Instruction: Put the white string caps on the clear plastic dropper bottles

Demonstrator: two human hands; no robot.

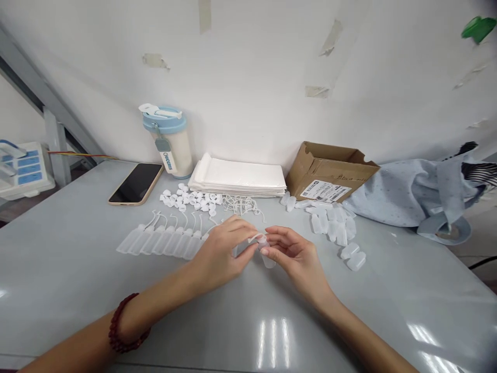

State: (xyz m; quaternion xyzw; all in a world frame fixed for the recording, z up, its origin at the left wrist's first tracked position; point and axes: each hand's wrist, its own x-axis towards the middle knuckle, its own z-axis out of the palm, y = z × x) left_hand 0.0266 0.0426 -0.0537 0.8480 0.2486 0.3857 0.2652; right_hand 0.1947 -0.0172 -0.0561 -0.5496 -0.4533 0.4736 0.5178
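Between thumb and fingers, my right hand [301,259] grips a small translucent plastic bottle [268,260], held upright with its base at or just above the table. A white cord [254,237] arches over the bottle's neck. My left hand [227,246] is closed in a pinch at that cord, beside the neck; its fingertips are partly hidden. Left of my left hand lies a row of similar bottles [157,242] with cords at their necks, some behind the hand. Loose white caps [194,201] and a tangle of white cords [240,204] lie beyond my hands.
Translucent bottles without cords [334,223] lie to the right, before an open cardboard box [330,176]. At the back are a stack of white sheets or pouches [240,176], a tumbler [171,142] and a phone [135,184]. Light blue fabric [399,191] covers the right edge.
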